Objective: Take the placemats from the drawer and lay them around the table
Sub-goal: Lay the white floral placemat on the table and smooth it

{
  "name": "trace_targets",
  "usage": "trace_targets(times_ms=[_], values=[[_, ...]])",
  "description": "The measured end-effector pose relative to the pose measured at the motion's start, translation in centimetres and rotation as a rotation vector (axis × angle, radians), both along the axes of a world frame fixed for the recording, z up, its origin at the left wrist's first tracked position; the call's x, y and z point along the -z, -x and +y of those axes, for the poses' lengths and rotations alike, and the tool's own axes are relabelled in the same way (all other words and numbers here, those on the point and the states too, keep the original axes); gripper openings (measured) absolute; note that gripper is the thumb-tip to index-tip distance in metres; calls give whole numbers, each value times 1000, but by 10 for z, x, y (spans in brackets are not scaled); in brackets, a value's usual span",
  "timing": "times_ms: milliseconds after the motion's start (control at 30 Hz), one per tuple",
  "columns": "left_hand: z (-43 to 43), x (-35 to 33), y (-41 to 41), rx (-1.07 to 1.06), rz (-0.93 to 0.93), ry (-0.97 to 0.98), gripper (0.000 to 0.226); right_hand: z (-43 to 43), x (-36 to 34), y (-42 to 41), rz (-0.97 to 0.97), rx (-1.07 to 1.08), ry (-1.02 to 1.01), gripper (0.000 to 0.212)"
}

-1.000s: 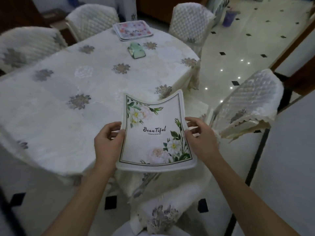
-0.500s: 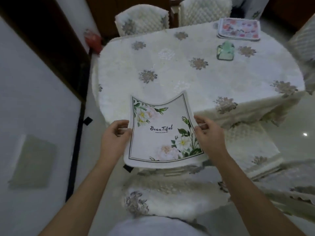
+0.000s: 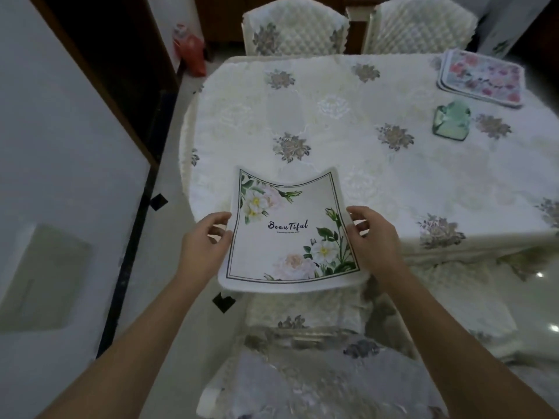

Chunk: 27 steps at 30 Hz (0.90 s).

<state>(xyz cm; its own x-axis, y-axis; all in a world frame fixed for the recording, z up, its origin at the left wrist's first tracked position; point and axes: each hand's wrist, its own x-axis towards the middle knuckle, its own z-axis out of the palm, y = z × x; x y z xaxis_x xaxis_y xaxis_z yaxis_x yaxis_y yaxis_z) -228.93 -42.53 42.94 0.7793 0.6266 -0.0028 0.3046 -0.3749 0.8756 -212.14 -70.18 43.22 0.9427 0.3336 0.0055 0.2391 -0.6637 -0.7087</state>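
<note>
Both hands hold one placemat [image 3: 287, 234] over the near edge of the table [image 3: 348, 122]. The left hand [image 3: 205, 240] pinches its left side, the right hand [image 3: 373, 237] its right side — fingers curled on the edges. A stack of placemats [image 3: 481, 78] lies at the far right, beside a green glass [image 3: 451, 120].

White placemat [image 3: 287, 234] with green-leaved flowers; cream tablecloth [image 3: 348, 140] with grey blossoms.

Dim, bluish indoor light; soft blur and wide-angle bending at edges.
</note>
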Motion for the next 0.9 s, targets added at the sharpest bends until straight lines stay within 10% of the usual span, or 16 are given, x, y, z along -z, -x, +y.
trace_targets(times_ms=[900], values=[[45,123,-149,-156,156,58,34,34,136,-139,105,147,-77,34]])
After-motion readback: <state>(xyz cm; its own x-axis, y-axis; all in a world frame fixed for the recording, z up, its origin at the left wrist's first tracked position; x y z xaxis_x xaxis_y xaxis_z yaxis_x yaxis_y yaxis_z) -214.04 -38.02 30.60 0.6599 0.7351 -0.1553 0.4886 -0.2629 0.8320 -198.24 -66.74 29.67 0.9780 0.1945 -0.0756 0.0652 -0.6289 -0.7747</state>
